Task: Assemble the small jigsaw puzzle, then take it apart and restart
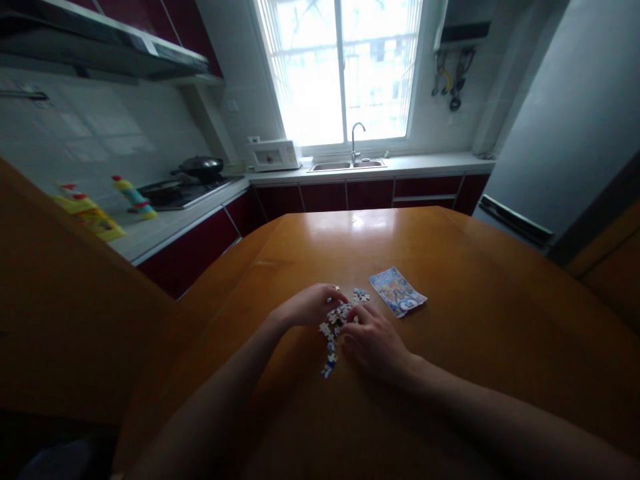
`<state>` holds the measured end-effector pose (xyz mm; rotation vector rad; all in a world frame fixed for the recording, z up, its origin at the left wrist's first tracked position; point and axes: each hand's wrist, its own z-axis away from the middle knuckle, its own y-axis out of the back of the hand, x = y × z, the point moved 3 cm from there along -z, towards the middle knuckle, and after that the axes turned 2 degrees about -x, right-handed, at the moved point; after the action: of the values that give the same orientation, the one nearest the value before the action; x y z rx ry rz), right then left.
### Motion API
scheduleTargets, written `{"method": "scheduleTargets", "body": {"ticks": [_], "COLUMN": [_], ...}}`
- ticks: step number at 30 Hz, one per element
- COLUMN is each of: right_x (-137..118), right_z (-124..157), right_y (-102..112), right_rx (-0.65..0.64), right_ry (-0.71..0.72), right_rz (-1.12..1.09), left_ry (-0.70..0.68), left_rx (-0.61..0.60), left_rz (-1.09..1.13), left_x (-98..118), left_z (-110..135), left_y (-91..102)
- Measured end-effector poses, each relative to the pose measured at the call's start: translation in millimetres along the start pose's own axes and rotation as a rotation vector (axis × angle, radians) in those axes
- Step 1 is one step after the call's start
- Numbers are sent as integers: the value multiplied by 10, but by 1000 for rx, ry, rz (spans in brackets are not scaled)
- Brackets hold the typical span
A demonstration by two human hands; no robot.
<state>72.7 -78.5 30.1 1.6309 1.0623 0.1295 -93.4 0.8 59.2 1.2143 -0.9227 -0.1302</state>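
Observation:
A small heap of jigsaw puzzle pieces (326,330) lies on the wooden table (280,267), trailing toward me in a narrow line. My left hand (315,304) reaches over the heap's left side, its fingers apart and curved down at the pieces. On the right side, my right hand (377,340) rests low with its fingers curled in against the heap. Whatever its fingertips hold is hidden. Beyond the right hand lies a colourful printed sheet or packet (398,292), mostly blue, flat on the wood.
Past the table's far edge runs a counter with a sink (330,166) and a white microwave (274,155). To the left are a stove with a lidded pan (201,167) and yellow bottles (97,217). A large refrigerator (560,120) stands at the right.

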Motion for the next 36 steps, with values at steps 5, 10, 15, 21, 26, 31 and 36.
{"method": "scheduleTargets", "body": {"ticks": [5, 10, 15, 21, 26, 31, 36], "right_x": [-208, -252, -140, 340, 501, 518, 523], "right_z": [54, 76, 42, -105, -230, -250, -209], "right_y": [-129, -171, -109, 23, 106, 167, 152], "right_rx": [-170, -197, -117, 276, 270, 316, 380], "right_ry": [263, 285, 168, -236, -236, -242, -268], "right_rz": [85, 123, -78, -529, -934, -868, -566], "left_ry": [79, 81, 58, -15, -40, 146, 197], "left_rx": [89, 93, 11, -32, 55, 73, 211], "left_rz": [104, 97, 85, 249, 417, 597, 471], "left_x": [-65, -60, 7, 202, 208, 207, 286], "left_z": [-18, -16, 26, 20, -11, -26, -60], "left_y": [81, 84, 117, 36, 23, -19, -102]}}
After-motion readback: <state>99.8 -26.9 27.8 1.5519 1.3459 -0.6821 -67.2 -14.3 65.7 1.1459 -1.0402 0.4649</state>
